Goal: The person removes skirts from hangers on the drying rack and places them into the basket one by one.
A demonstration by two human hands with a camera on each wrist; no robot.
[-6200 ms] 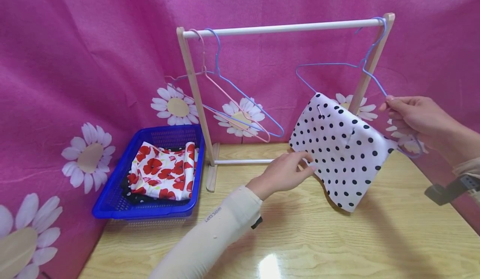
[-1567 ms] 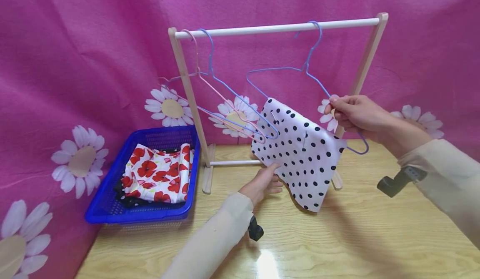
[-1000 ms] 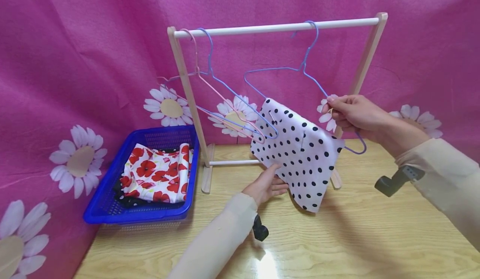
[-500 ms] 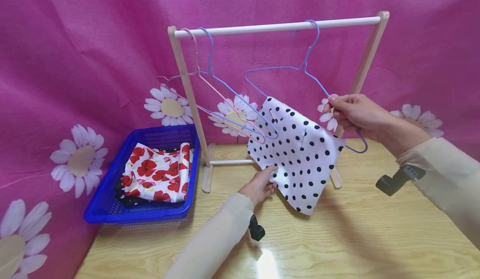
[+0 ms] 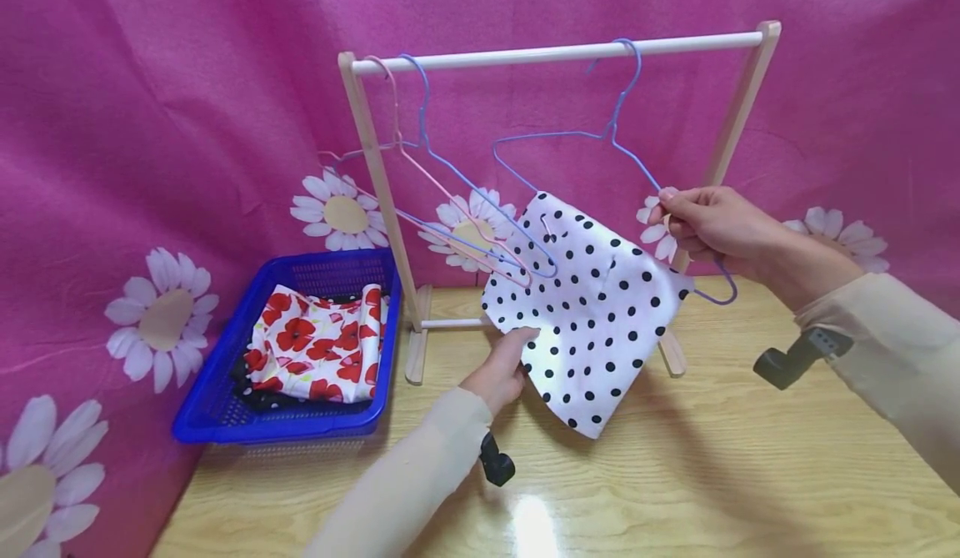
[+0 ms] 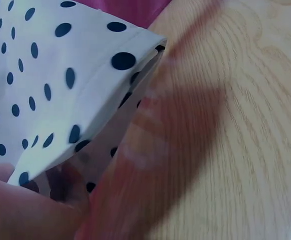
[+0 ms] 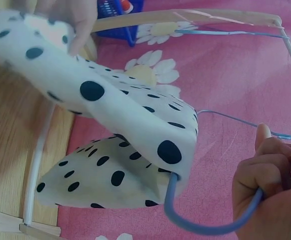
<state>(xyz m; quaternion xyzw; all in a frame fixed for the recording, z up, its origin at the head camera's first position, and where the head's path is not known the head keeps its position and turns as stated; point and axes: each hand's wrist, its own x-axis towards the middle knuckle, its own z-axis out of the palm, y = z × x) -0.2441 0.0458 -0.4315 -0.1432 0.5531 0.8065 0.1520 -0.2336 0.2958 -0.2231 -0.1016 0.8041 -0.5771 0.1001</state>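
A white cloth with black dots (image 5: pixel 592 308) hangs folded over the lower bar of a blue wire hanger (image 5: pixel 633 158), whose hook sits on the rack's white rail. My right hand (image 5: pixel 720 220) pinches the hanger's right shoulder; in the right wrist view the hanger's bent end (image 7: pixel 205 227) passes beside the curled fingers. Low on the left, my left hand (image 5: pixel 498 370) pinches the cloth's lower left edge, thumb in front and fingers behind. The left wrist view shows the cloth's layers (image 6: pixel 80 95) parted there, with some fingers between them.
A pink hanger (image 5: pixel 431 178) and another blue hanger (image 5: pixel 487 199) hang at the rail's left end, overlapping the cloth's left side. The wooden rack (image 5: pixel 375 158) stands at the back. Left of it, a blue basket (image 5: pixel 195 429) holds a poppy-print cloth (image 5: pixel 315 341) over a dark dotted one.
The hanger with the dotted cloth has slid left along the rail from its right end. My left hand has taken hold of the cloth's edge and drawn the lower part leftward.
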